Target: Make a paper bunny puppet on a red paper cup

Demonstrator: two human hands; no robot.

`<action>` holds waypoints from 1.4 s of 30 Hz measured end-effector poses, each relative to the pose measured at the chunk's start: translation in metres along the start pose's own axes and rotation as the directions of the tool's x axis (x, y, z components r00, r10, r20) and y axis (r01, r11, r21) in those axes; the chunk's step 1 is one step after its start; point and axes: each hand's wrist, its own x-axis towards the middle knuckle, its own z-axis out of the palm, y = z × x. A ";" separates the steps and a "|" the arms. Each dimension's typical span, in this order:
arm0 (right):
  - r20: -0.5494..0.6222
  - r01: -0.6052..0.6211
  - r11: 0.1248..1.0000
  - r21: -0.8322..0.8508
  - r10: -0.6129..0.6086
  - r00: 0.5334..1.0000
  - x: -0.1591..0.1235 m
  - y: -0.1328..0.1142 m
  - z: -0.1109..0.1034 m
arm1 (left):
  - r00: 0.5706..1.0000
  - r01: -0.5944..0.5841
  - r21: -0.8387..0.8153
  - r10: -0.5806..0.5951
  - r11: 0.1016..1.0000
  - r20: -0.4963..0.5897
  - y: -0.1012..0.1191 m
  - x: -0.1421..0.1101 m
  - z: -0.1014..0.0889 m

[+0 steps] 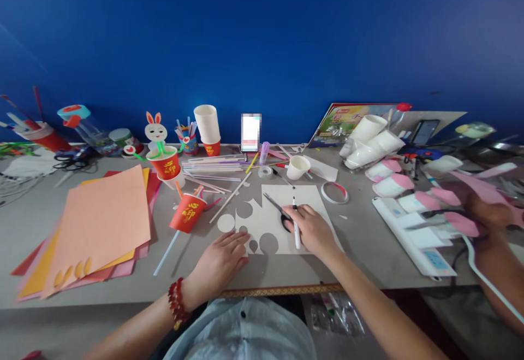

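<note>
A sheet of white paper (305, 193) with several round holes along its left side lies on the table before me. My left hand (223, 259) rests flat at its lower left edge, fingers stretched out. My right hand (311, 228) is over the sheet, its fingers closed across a white marker (297, 237) with a black end. Black-handled scissors (275, 202) lie against those fingertips, blades pointing to the far left; whether they are also gripped is unclear. Beside my left fingers lies a cut white paper circle (226, 223).
Left are coloured paper sheets (108, 207), a tipped red cup (188, 213) with a straw and a rabbit figure (156, 132) in cups. Straws (215, 166), a white cup (298, 167) and tape (334, 192) lie beyond. Another person's arm (497, 256) is right, near a power strip (413, 240).
</note>
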 end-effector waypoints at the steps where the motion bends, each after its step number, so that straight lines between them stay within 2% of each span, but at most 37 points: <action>1: -0.002 -0.014 0.999 -0.040 0.014 1.000 0.002 0.006 0.002 | 1.000 -0.011 0.008 0.011 1.000 -0.001 0.000 -0.001 0.001; 5: -0.027 -0.070 0.983 -0.172 0.066 0.997 0.013 0.024 0.003 | 0.999 -0.048 0.028 0.049 0.998 -0.019 -0.001 -0.003 0.001; 7: -0.047 -0.082 0.984 -0.160 0.075 0.996 0.016 0.022 0.000 | 0.998 -0.054 0.026 0.055 0.998 -0.028 -0.001 -0.004 0.001; 9: -0.065 -0.088 0.995 -0.040 0.085 0.994 0.015 0.010 -0.004 | 0.998 -0.052 0.020 0.053 0.998 -0.028 0.000 -0.005 0.000; 11: -0.059 -0.087 0.973 0.213 0.102 0.993 0.012 -0.008 -0.007 | 0.999 -0.047 0.013 0.048 0.999 -0.019 0.003 -0.004 0.000; 13: 0.019 -0.111 0.851 0.514 0.119 0.993 0.007 -0.028 -0.009 | 0.999 -0.041 0.003 0.041 0.999 -0.009 0.006 -0.004 -0.001; 15: 0.130 -0.198 0.667 0.718 0.151 0.980 0.004 -0.044 -0.008 | 0.999 -0.044 -0.006 0.044 0.999 -0.004 0.009 -0.003 0.000; 18: 0.279 -0.347 0.402 0.847 0.220 0.935 0.003 -0.058 -0.002 | 0.998 -0.056 -0.014 0.056 0.998 -0.008 0.011 -0.002 0.002; 19: 0.304 -0.375 0.346 0.860 0.243 0.921 0.003 -0.060 0.001 | 0.998 -0.060 -0.020 0.060 0.998 -0.013 0.011 -0.003 0.003; 21: 0.313 -0.389 0.291 0.874 0.273 0.909 0.005 -0.063 0.004 | 0.998 -0.067 -0.040 0.066 0.997 -0.022 0.010 -0.004 0.003; 29: 0.267 -0.350 0.242 0.905 0.319 0.909 0.010 -0.068 0.009 | 0.997 -0.073 -0.062 0.072 0.995 -0.006 0.009 -0.010 0.002; 31: 0.274 -0.361 0.276 0.891 0.309 0.911 0.011 -0.069 0.009 | 0.998 -0.057 -0.069 0.057 0.996 -0.003 0.010 -0.009 0.002; 33: 0.261 -0.362 0.346 0.866 0.305 0.916 0.012 -0.070 0.010 | 0.999 -0.053 -0.076 0.052 0.996 -0.010 0.011 -0.007 0.001; 36: 0.182 -0.315 0.450 0.836 0.314 0.932 0.012 -0.070 0.014 | 0.999 -0.048 -0.087 0.047 0.995 -0.018 0.011 -0.005 0.000; 39: 0.108 -0.274 0.491 0.827 0.339 0.935 0.011 -0.069 0.021 | 0.999 -0.039 -0.097 0.036 0.994 -0.030 0.010 -0.005 0.000; 42: 0.082 -0.258 0.510 0.821 0.341 0.936 0.010 -0.068 0.026 | 0.999 -0.037 -0.110 0.033 0.993 -0.042 0.010 -0.006 0.002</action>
